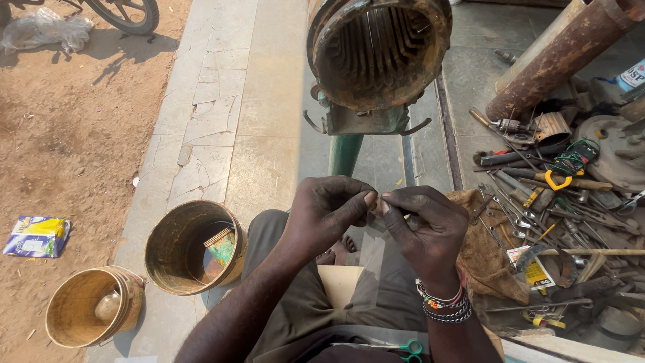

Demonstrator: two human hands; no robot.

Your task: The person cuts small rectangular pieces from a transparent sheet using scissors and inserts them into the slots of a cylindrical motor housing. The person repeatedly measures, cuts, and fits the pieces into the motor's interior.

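- The fingers [368, 200] of both hands are meeting at one spot in front of the person's chest, pinching together on a small pale strip [380, 204], possibly a slip of paper or insulation; too little of it is showing to say which.
- The left hand [327, 210] is closing thumb against forefinger on the strip's left end, while the right hand [424, 228] is curling over its right end, so the strip is lying between the two hands with its long axis running roughly left to right.
- Neither hand is nearer: both are touching it.
- Directly beyond the fingers, well apart, a rusty motor stator housing [378, 50] is standing on a green post [345, 154], its open bore facing the person.
- Beaded bracelets [443, 302] are circling the right wrist.
- To the right, a heap of spanners and tools [537, 202] is lying on the floor.
- To the left, two rusty tin buckets [191, 247] are standing on the paving.
- Green-handled scissors [410, 348] are resting on the lap.
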